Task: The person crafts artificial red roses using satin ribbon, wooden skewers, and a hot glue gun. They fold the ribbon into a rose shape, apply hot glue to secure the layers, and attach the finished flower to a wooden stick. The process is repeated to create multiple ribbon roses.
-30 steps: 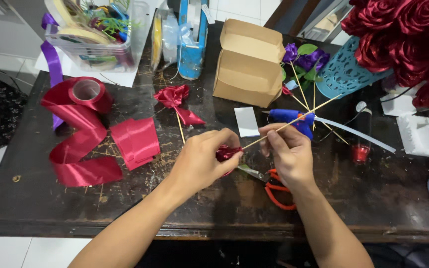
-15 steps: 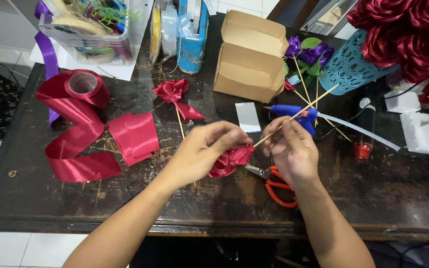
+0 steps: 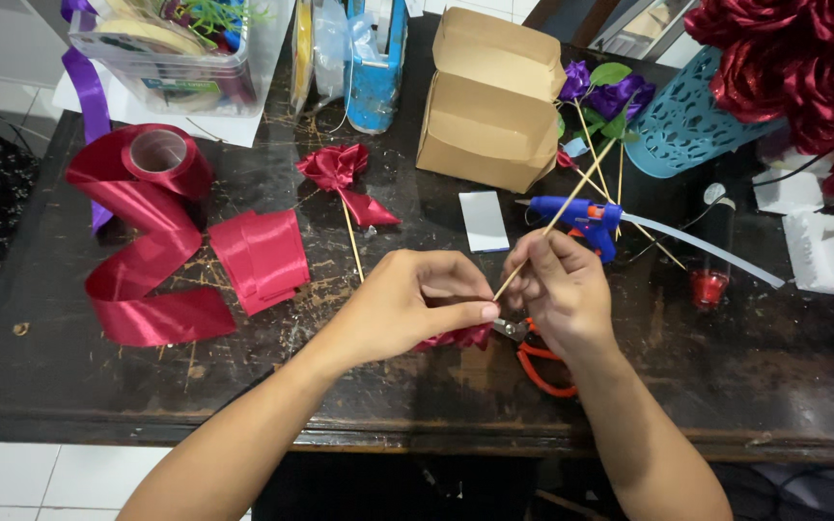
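Note:
My left hand (image 3: pixel 417 304) is closed around a small red ribbon piece (image 3: pixel 458 338) at the lower end of a thin wooden stick (image 3: pixel 557 217). Only a red edge shows below the fingers. My right hand (image 3: pixel 560 289) pinches the same stick just above the ribbon; the stick slants up to the right. Both hands hover over the dark table (image 3: pixel 69 376) near its front edge. Orange-handled scissors (image 3: pixel 538 362) lie right under my right hand. A finished red ribbon flower on a stick (image 3: pixel 340 174) lies behind my left hand.
A red ribbon roll (image 3: pixel 161 159) with its unrolled band and cut red squares (image 3: pixel 263 256) sit at left. A blue glue gun (image 3: pixel 581 217), cardboard boxes (image 3: pixel 489 101), a teal basket (image 3: pixel 692 121), red roses (image 3: pixel 803 58) and a clear plastic bin (image 3: pixel 171 48) fill the back.
My left hand has wrapped over the red ribbon piece, hiding most of it. Both hands drew closer together and the stick tilted more upright.

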